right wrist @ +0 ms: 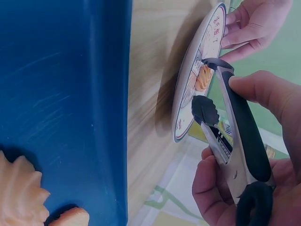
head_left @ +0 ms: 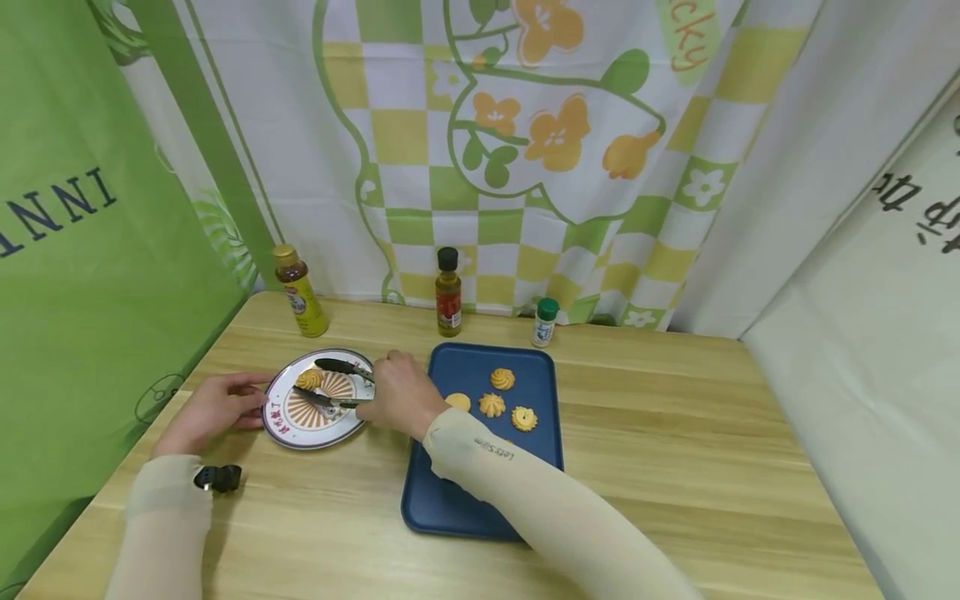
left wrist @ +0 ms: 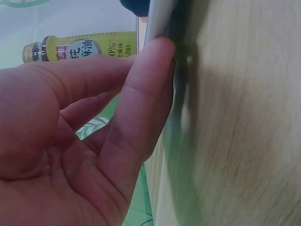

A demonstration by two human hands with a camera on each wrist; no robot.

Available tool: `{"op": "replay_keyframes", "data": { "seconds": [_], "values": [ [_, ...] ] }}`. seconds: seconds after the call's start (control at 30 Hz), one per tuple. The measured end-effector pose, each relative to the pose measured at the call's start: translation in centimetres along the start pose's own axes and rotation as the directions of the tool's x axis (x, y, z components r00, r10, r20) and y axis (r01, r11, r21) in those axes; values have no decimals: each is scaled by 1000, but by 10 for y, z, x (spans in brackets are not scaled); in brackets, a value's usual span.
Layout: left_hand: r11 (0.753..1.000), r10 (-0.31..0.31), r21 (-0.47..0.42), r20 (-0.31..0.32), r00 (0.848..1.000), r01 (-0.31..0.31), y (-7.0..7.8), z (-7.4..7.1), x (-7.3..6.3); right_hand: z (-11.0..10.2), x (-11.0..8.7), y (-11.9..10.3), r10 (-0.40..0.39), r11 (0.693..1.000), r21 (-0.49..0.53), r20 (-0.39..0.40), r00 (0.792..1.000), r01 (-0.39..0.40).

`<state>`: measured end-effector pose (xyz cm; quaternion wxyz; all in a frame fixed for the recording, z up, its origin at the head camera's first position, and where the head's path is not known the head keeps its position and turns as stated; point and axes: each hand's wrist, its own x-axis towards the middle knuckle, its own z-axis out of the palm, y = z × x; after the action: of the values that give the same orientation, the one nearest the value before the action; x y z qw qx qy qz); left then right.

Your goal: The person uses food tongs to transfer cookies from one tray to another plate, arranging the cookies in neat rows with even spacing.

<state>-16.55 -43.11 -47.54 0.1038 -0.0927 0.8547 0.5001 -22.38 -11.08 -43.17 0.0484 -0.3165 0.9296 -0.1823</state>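
Observation:
My left hand (head_left: 215, 408) holds the rim of a white oval plate (head_left: 300, 438) with a coloured border and an orange striped pattern, at the left of the table. Black-and-metal kitchen tongs (right wrist: 249, 136) are gripped in my right hand (head_left: 405, 393), which reaches left over the plate. Their tips stand apart on either side of a swirled cookie (head_left: 309, 380) lying on the plate. Right of the plate lies a dark blue tray (head_left: 457, 512), partly hidden under my right forearm. It bears several cookies, including a star-shaped one (head_left: 492, 405) and a swirled one (head_left: 502, 379).
Along the table's back edge stand a yellow-labelled bottle (head_left: 303, 300), a dark-capped bottle (head_left: 448, 296) and a small green-capped shaker (head_left: 545, 323). Patterned curtain (head_left: 420, 142) hangs behind them. Bare wooden table (head_left: 675, 450) extends to the right of the tray.

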Motion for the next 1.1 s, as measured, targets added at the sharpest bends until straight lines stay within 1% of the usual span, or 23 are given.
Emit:
{"op": "replay_keyframes", "data": {
  "seconds": [0.17, 0.3, 0.47, 0.63, 0.8, 0.9, 1.1],
  "values": [
    [1000, -8, 4, 1, 1000, 8, -2, 1, 1, 0, -4, 2, 19, 999, 43, -3, 1000, -19],
    [1000, -6, 19, 1, 1000, 6, -1, 1, 1, -4, -10, 4, 55, 994, 92, -6, 998, -54],
    [999, -1, 42, -3, 1000, 1, 1, -1, 2, -10, -22, 13, 98, 978, 189, -27, 995, -91],
    [999, -12, 41, 0, 1000, 12, 0, -2, 2, -16, -37, 25, 101, 961, 265, -47, 994, -85],
    [999, -20, 38, -2, 1000, 20, -1, -1, 1, -24, -54, 39, 103, 954, 289, -70, 992, -79],
    [999, -26, 36, -5, 1000, 26, -1, -1, 1, -29, -64, 48, 101, 956, 285, -91, 991, -71],
    [999, -35, 34, -7, 999, 35, -2, -2, 2, -41, -89, 72, 152, 958, 264, -127, 980, -115]
  ]
}}
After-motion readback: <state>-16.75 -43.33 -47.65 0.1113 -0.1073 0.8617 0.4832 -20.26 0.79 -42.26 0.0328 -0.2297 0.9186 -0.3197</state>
